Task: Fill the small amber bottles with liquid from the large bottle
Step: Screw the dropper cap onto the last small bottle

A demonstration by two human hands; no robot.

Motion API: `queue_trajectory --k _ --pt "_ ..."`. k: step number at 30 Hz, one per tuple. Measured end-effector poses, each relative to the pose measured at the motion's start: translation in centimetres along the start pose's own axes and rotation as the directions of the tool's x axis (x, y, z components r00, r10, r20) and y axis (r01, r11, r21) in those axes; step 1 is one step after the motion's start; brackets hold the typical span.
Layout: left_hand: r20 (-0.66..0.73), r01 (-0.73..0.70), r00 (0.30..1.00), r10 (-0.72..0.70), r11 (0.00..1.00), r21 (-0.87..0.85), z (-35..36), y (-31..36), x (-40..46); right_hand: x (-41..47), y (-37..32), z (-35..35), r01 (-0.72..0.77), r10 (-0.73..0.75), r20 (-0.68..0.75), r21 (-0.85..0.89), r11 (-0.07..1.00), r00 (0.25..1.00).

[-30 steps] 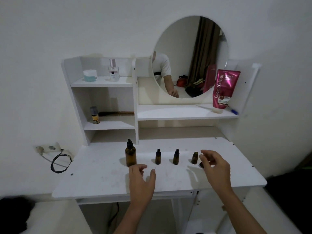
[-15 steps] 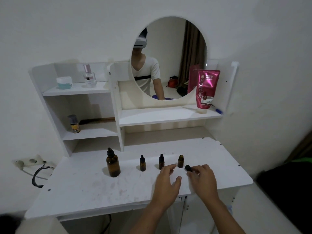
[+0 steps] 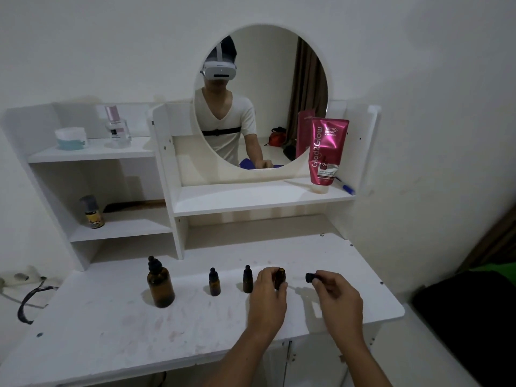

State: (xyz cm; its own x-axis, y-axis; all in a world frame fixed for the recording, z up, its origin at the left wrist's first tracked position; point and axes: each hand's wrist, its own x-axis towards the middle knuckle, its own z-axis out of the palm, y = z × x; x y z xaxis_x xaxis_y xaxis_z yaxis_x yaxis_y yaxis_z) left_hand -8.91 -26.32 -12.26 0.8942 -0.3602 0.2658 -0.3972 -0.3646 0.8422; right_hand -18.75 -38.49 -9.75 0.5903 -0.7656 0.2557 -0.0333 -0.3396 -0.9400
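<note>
A large amber bottle (image 3: pixel 160 286) with a black dropper cap stands at the left of the white desk (image 3: pixel 117 331). Two small amber bottles (image 3: pixel 214 283) (image 3: pixel 247 280), both capped, stand to its right. A third small amber bottle (image 3: pixel 280 276) stands uncapped, and my left hand (image 3: pixel 267 297) is closed around it. My right hand (image 3: pixel 336 296) pinches its black cap (image 3: pixel 310 277) just to the right of the bottle, above the desk.
Shelves behind hold a pink tube (image 3: pixel 326 152), a blue pen (image 3: pixel 346 187), a clear perfume bottle (image 3: pixel 116 129), a white jar (image 3: pixel 69 138) and a small yellow-labelled bottle (image 3: pixel 93 212). A round mirror (image 3: pixel 262 96) shows a person. A black cable (image 3: pixel 30 300) hangs left.
My left hand moved up from the desk front and closed on the third small bottle. My right hand carried the black cap to the right of it. The camera tilted up.
</note>
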Motion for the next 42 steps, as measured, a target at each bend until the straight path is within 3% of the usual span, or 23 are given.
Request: queue_trajectory --k 6,13,20,24,28,33,39,42 --pt "-0.012 0.001 1.0 -0.002 1.0 -0.027 0.0 -0.4 0.3 1.0 -2.6 0.7 0.156 -0.159 0.048 0.055 0.986 0.986" --pt "-0.004 -0.011 1.0 0.011 1.0 -0.022 0.0 -0.7 0.2 2.2 -3.0 1.6 0.371 -0.353 0.177 -0.081 0.925 0.919" --pt "-0.019 -0.039 0.999 0.038 0.998 -0.04 0.0 -0.7 0.2 3.2 -3.6 2.1 0.558 -0.48 0.32 -0.225 0.799 0.817" --pt "-0.02 -0.038 0.999 0.038 0.999 -0.031 0.1 -0.9 0.3 3.6 -3.5 2.8 0.589 -0.468 0.397 -0.275 0.76 0.789" --pt "-0.01 -0.049 0.999 0.048 0.998 -0.048 0.2 -1.2 0.4 4.0 -3.9 3.7 0.535 -0.335 0.486 -0.363 0.763 0.807" --pt "-0.008 -0.049 0.999 0.049 0.995 -0.091 0.4 -1.4 0.5 4.2 -3.8 4.1 0.444 -0.227 0.421 -0.542 0.713 0.878" --pt "-0.015 -0.034 0.999 0.033 0.996 -0.08 0.3 -1.4 0.6 4.0 -2.7 4.1 0.483 -0.258 0.514 -0.37 0.793 0.818" --pt "-0.009 -0.031 1.0 0.03 0.997 -0.072 0.3 -1.3 0.6 4.2 -3.2 4.3 0.422 -0.211 0.465 -0.414 0.806 0.86"
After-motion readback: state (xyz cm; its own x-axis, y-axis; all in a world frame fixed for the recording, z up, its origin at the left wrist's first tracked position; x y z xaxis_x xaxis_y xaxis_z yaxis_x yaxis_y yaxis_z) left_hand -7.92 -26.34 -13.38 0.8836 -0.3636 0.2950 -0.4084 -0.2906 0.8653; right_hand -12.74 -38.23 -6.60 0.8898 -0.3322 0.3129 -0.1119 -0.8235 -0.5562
